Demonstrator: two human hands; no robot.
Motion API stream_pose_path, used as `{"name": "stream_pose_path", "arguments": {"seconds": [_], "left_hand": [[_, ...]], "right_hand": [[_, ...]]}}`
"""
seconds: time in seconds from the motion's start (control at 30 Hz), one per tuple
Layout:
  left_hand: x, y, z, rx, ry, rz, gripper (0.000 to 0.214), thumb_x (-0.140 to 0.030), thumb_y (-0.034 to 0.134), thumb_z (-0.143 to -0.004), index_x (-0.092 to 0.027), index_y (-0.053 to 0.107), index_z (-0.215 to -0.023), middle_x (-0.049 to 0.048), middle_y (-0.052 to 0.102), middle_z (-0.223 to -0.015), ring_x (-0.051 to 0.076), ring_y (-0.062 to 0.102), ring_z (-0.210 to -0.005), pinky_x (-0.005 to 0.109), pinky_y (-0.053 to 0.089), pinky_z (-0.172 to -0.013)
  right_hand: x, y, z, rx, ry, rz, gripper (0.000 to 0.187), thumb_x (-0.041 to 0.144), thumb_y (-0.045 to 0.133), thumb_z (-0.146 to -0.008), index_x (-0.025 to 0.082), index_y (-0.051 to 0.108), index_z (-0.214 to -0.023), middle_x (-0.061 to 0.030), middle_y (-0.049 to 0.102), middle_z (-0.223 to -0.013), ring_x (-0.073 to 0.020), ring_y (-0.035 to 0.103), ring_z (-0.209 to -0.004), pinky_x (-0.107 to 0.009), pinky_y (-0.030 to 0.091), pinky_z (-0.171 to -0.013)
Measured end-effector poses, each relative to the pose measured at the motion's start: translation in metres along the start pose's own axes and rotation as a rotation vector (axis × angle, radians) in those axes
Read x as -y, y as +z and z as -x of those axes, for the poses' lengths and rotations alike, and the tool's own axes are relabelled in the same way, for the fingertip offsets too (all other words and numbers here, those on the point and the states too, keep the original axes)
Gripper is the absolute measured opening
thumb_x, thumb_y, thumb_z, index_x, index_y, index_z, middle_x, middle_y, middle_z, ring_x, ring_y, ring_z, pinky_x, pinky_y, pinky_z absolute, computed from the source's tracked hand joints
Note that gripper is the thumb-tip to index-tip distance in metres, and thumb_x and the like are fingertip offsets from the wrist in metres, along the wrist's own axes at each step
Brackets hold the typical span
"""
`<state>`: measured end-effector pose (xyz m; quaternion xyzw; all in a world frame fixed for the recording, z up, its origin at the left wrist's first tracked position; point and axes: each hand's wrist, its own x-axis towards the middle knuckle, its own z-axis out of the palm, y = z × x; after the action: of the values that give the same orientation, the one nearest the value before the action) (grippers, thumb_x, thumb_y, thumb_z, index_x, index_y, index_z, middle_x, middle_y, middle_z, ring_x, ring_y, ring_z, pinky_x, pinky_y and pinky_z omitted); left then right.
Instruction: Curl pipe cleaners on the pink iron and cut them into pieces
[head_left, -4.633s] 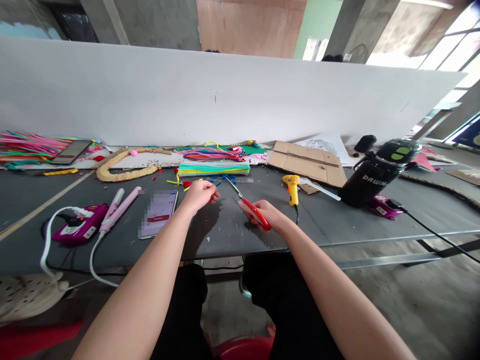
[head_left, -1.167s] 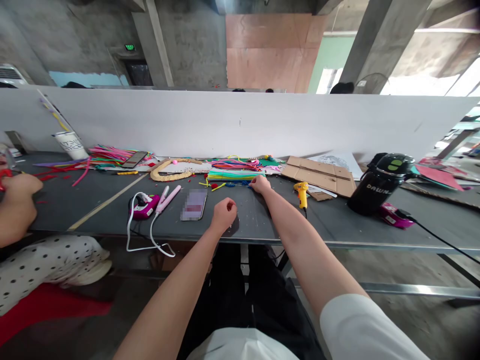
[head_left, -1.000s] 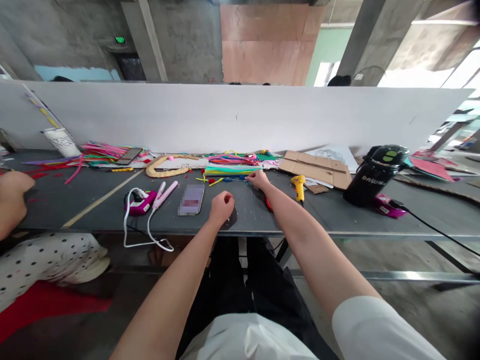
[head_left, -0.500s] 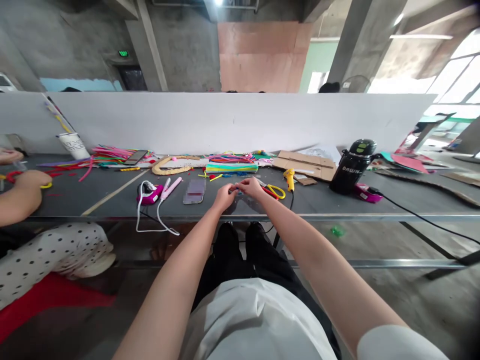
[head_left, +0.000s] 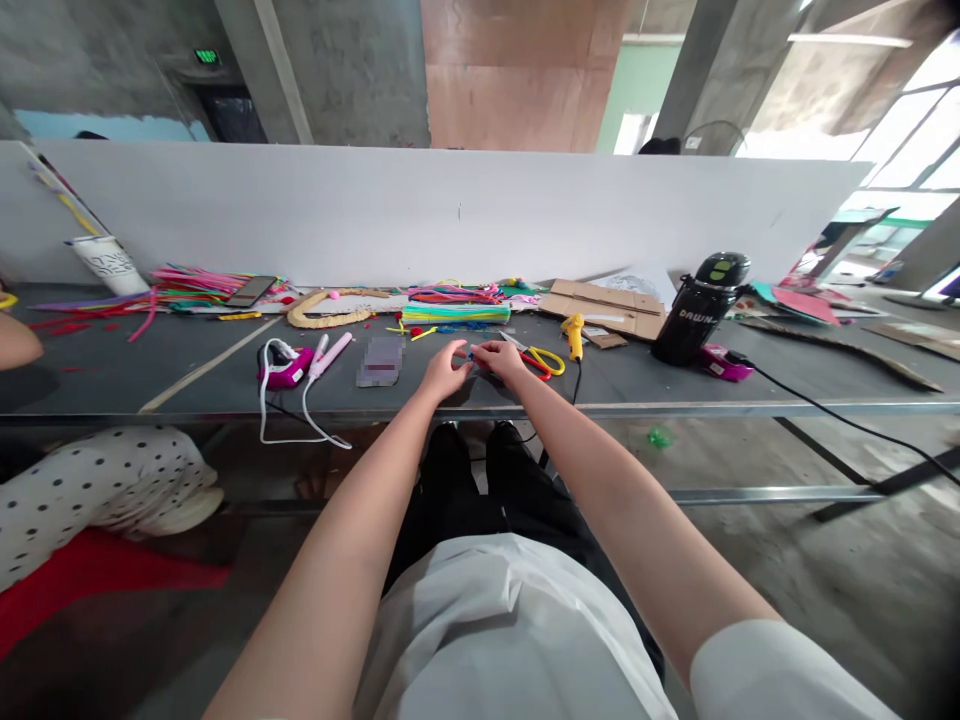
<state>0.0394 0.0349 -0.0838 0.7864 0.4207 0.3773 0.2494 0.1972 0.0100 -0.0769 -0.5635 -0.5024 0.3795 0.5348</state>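
Observation:
My left hand (head_left: 444, 368) and my right hand (head_left: 501, 358) meet near the front edge of the dark grey table (head_left: 187, 375). Both are closed in a pinch on a short blue pipe cleaner piece (head_left: 472, 354) held between their fingertips. Just right of my right hand lie red-handled scissors (head_left: 534, 363) beside a yellow loop (head_left: 553, 360). A phone (head_left: 380, 361) lies left of my left hand. A flat stack of coloured pipe cleaners (head_left: 446, 313) lies further back.
A yellow glue gun (head_left: 574, 335), cardboard sheets (head_left: 607, 305) and a black jug (head_left: 699, 308) sit to the right. A pink hair straightener (head_left: 330, 352) and magenta power strip (head_left: 283, 365) lie left. Another person's arm (head_left: 11, 342) and polka-dot clothing (head_left: 97, 480) are at far left. A white board (head_left: 450, 215) backs the table.
My right hand put the scissors down, reached to the pipe cleaner stack, then came back to meet my left hand. Both now pinch the blue piece. The view has pulled back.

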Motion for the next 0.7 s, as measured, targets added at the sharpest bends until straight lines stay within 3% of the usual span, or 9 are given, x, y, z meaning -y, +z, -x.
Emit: {"name": "stream_pose_path", "arguments": {"seconds": [0.13, 0.3, 0.5, 0.7], "left_hand": [[-0.001, -0.001, 0.0, 0.067, 0.023, 0.001, 0.032, -0.027, 0.064, -0.08, -0.018, 0.07, -0.109, 0.0068, 0.075, -0.096, 0.019, 0.066, -0.081, 0.029, 0.05, -0.076], [0.0, -0.005, 0.001, -0.03, -0.015, -0.028, 0.02, -0.024, 0.058, -0.084, -0.017, 0.076, -0.09, 0.0081, 0.075, -0.087, 0.022, 0.068, -0.082, 0.031, 0.05, -0.078], [-0.001, -0.004, -0.002, -0.085, -0.008, -0.07, 0.025, -0.018, 0.056, -0.086, -0.017, 0.077, -0.1, 0.0117, 0.072, -0.104, 0.022, 0.066, -0.096, 0.032, 0.049, -0.09], [0.001, 0.003, -0.014, -0.037, -0.009, -0.079, 0.026, -0.017, 0.061, -0.083, -0.017, 0.076, -0.103, 0.0107, 0.074, -0.1, 0.022, 0.067, -0.089, 0.032, 0.051, -0.086]], "right_hand": [[0.0, 0.002, 0.002, 0.04, 0.002, 0.004, 0.024, 0.036, 0.081, -0.071, 0.014, 0.074, -0.077, -0.0023, 0.069, -0.064, -0.0103, 0.056, -0.056, -0.022, 0.045, -0.056], [-0.005, 0.0, 0.0, -0.07, -0.027, -0.034, 0.026, 0.04, 0.073, -0.077, 0.014, 0.071, -0.079, -0.0026, 0.069, -0.068, -0.0106, 0.058, -0.061, -0.021, 0.047, -0.059], [-0.011, -0.005, 0.002, -0.103, -0.059, -0.08, 0.032, 0.046, 0.07, -0.076, 0.015, 0.068, -0.082, -0.003, 0.069, -0.073, -0.0118, 0.06, -0.066, -0.022, 0.047, -0.062], [-0.008, -0.005, 0.003, -0.049, -0.049, -0.077, 0.035, 0.049, 0.072, -0.072, 0.015, 0.068, -0.078, -0.0019, 0.066, -0.068, -0.0115, 0.056, -0.062, -0.022, 0.046, -0.059]]}}
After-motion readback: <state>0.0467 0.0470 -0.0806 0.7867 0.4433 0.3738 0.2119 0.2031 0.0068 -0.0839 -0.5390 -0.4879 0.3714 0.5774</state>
